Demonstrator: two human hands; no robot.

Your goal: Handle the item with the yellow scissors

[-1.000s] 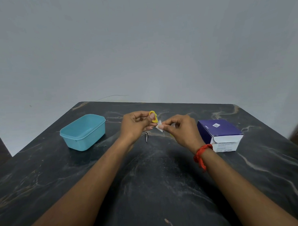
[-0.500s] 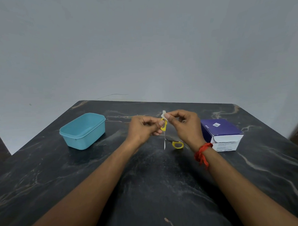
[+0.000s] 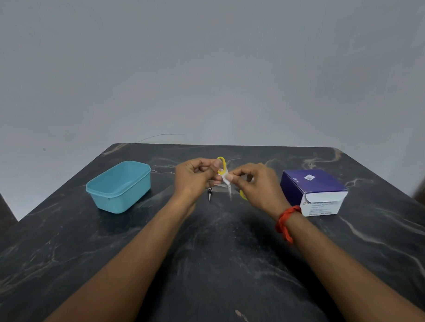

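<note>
At mid-frame, just above the dark marble table [image 3: 210, 269], we see small yellow-handled scissors [image 3: 222, 169] held up w/ a small white pad [image 3: 224, 178] against them. Left hand [image 3: 194, 178] grips the scissors, thumb curled by the upper yellow loop; blade tip points down toward the table. Right hand [image 3: 254, 186] pinches the white pad btwn thumb & forefinger, touching the scissors' shaft; a second bit of yellow shows just below its fingers, can't tell what part. Red thread band [image 3: 286, 221] sits on the right wrist. Small metal tweezers-like item [image 3: 209, 194] lies on the table below the left hand, too small to tell exactly. Left of centre we see a teal plastic tub [image 3: 119, 185]; right of centre, a purple & white box [image 3: 315, 191], both well apart from the hands.
</note>
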